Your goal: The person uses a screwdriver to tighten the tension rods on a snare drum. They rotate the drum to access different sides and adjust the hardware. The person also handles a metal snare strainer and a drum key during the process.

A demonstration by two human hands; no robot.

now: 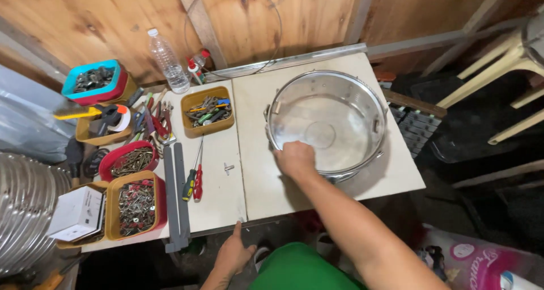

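Note:
A shiny round metal drum shell (362, 94) lies flat on the white worktable (255, 103), right of centre. My right hand (296, 159) rests on its near rim, fingers curled over the edge and gripping it. My left hand (233, 255) hangs below the table's front edge, index finger pointing up toward the edge, holding nothing. Two screwdrivers (192, 182), one green-handled and one red-handled, lie on the table left of the shell, with a small metal fitting (228, 168) beside them.
Trays of screws (136, 208), a red bowl of screws (129, 161), a yellow tray of tools (208, 111), pliers (158, 120), a plastic bottle (168, 62) and a white box (76, 213) crowd the left side. A metal bar (177, 202) overhangs the front edge. Plastic chair at right.

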